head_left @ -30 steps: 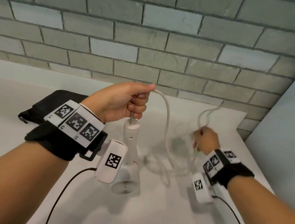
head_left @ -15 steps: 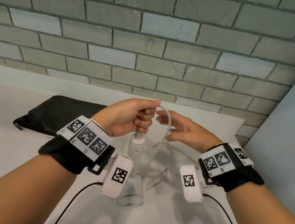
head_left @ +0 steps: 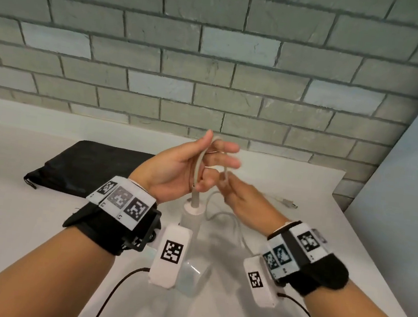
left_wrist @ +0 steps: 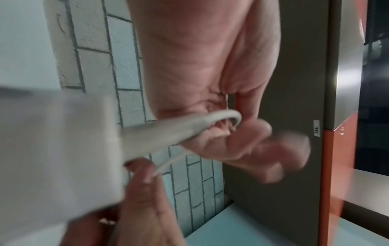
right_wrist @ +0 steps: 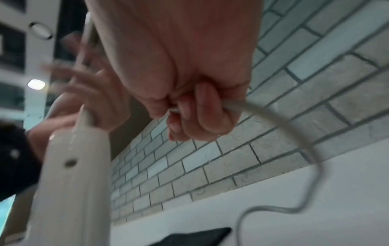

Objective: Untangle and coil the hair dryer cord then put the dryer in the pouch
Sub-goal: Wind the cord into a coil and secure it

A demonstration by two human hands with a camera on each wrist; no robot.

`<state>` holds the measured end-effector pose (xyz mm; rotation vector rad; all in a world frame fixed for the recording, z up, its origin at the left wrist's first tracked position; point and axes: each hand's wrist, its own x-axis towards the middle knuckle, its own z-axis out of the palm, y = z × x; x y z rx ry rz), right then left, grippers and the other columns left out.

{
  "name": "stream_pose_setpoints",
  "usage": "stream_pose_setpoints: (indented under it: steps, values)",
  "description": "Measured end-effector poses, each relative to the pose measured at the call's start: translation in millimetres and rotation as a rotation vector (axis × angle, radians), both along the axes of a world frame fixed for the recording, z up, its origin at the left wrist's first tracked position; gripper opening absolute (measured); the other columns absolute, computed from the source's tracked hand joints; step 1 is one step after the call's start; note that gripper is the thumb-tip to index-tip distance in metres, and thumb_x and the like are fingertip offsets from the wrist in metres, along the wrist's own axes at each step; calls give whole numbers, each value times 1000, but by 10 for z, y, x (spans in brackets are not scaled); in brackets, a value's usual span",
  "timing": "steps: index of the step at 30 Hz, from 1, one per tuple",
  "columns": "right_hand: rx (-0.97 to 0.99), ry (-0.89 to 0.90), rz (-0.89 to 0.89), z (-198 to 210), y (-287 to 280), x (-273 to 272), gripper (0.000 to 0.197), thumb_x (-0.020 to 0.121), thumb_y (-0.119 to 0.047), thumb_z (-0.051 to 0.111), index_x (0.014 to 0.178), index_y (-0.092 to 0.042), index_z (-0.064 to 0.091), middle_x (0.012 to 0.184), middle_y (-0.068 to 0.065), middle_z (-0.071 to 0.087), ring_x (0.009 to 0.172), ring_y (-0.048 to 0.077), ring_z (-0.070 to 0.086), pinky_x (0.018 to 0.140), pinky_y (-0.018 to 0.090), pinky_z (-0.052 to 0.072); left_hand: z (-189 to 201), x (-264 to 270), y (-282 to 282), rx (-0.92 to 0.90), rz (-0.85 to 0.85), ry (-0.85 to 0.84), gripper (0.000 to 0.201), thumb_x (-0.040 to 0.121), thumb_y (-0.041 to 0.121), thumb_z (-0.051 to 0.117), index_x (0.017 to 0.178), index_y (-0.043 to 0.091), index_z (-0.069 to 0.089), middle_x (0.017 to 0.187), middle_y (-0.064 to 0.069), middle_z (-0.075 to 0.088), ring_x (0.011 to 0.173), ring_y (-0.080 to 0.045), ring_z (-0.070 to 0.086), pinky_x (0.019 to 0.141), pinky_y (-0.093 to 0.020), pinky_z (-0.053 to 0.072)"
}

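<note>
A white counter (head_left: 25, 228) fills the lower half of the head view, backed by a grey brick wall (head_left: 214, 54) across the top and a pale panel (head_left: 413, 181) at the right edge. At centre frame the left hand (head_left: 175, 170) holds the white cord (head_left: 199, 162) looped over its partly spread fingers, above the upright white hair dryer (head_left: 192, 224), while the right hand (head_left: 247, 201) beside it pinches the same cord in curled fingers. The black pouch (head_left: 89, 168) lies flat at middle left, and the plug (head_left: 289, 202) rests at middle right.
</note>
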<state>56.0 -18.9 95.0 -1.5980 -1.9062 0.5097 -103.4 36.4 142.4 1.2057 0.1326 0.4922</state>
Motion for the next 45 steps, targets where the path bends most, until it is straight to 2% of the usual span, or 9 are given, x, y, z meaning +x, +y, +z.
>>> stream_pose_setpoints:
  steps: [3,5,12,19,23,28,35,41,45]
  values:
    - [-11,-109,50,-173,-75,-85,29,96,-34,33,111,-14,47,103,8,65,92,22,61,85,40,47,-80,9,-5,-49,96,-104,44,86,40,34,103,18,68,129,5,57,99,-16,67,66,-23,58]
    - [-1,-52,78,-195,-170,-82,24,96,-30,37,103,-12,52,81,-8,63,73,4,58,72,27,46,-123,3,33,10,197,-129,40,90,39,34,96,21,70,140,10,46,119,-15,56,93,-31,51]
    - [217,198,116,161,-481,54,16,86,-30,52,88,-17,62,76,12,62,66,20,51,64,19,39,-117,-68,69,413,396,-13,37,93,35,33,100,14,62,135,1,52,125,-11,51,111,-30,33]
    - [510,145,86,706,-580,60,11,85,-18,57,82,-12,66,64,-4,56,60,7,47,58,12,35,20,-46,-117,830,353,276,42,96,32,29,100,6,61,71,3,70,76,-8,65,79,-11,43]
    - [599,53,24,798,-496,46,12,88,-17,55,83,-10,65,67,-14,53,59,0,47,57,9,34,-10,-47,-170,794,248,327,57,91,50,18,108,18,62,88,5,72,78,-27,64,89,-20,46]
    - [569,85,-96,676,-337,84,16,88,-28,53,80,-19,63,60,0,58,50,8,42,50,21,33,-64,-80,-175,573,130,208,55,84,63,25,128,37,45,119,7,66,73,-12,63,81,-21,48]
    - [566,30,-189,669,-112,60,33,83,-42,58,68,-13,57,49,-1,42,50,16,37,51,34,33,-137,-5,-199,490,292,83,65,74,75,34,74,19,67,35,5,46,32,-5,31,48,-36,19]
    - [578,-82,-225,669,-5,80,36,85,-45,52,69,-13,55,49,-4,40,51,17,39,52,33,32,-141,14,-208,304,103,-33,53,73,69,40,63,19,56,59,-2,67,30,-1,27,41,-14,28]
    - [430,-94,-161,336,84,76,19,92,-27,41,99,-20,58,76,-13,58,74,13,57,68,36,46,-180,-4,-178,218,57,-23,58,88,57,17,112,29,61,91,4,69,39,-1,30,45,-13,31]
